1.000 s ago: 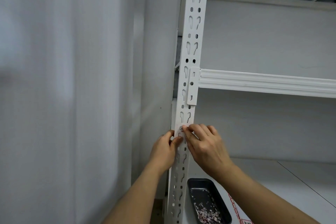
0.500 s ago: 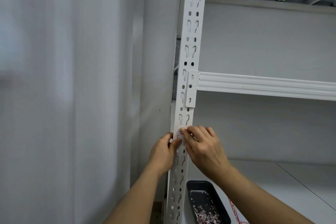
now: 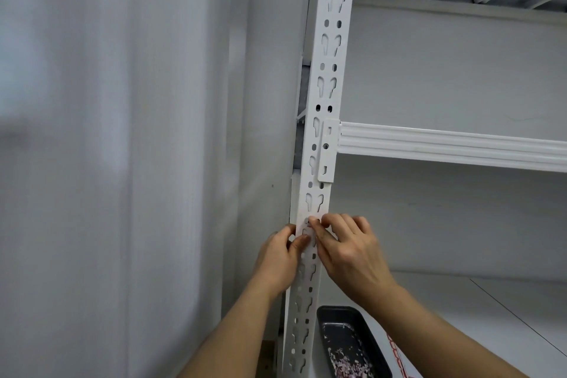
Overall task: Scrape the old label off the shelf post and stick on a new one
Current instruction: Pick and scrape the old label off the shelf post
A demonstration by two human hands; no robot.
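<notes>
A white slotted shelf post (image 3: 329,70) runs up the middle of the view. A pale, see-through label (image 3: 308,232) lies on the post's front face, below the beam bracket. My left hand (image 3: 280,258) wraps the post's left edge, its thumb pressing on the label's lower part. My right hand (image 3: 346,250) comes from the right, its fingertips pressing on the label's top edge. Most of the label is hidden under my fingers.
A white shelf beam (image 3: 445,144) hooks into the post and runs right. A dark tray (image 3: 334,314) with pink and white scrapings sits on the lower shelf (image 3: 460,310) beside the post. A grey curtain (image 3: 122,163) hangs at left.
Both hands stay on the label at the same spot on the post, with only slight finger shifts. The view has tilted up a little.
</notes>
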